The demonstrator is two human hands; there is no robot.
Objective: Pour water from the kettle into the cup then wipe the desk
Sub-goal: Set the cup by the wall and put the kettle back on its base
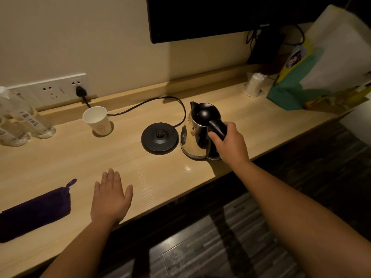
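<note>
Left hand (pixel 111 194) flat and open on the desk (pixel 164 177) beside the purple cloth (pixel 36 211). Right hand (pixel 228 143) wrapped around the handle of the kettle (pixel 197 131), just beside its base (pixel 160 138). Cup (pixel 97 120) well apart; light, likely tipped by a hasty stream.

Kettle (pixel 193 135) silver, black lid; cup (pixel 97 121) white; cloth (pixel 35 211) purple; desk (pixel 128 167) pale woodgrain

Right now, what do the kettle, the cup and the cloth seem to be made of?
Kettle: polished metal body, mirror reflections; black lid and handle, probably plastic.
Cup: likely paper, matte white with a faint print.
Cloth: soft purple fabric, folded, with a loop.
</note>
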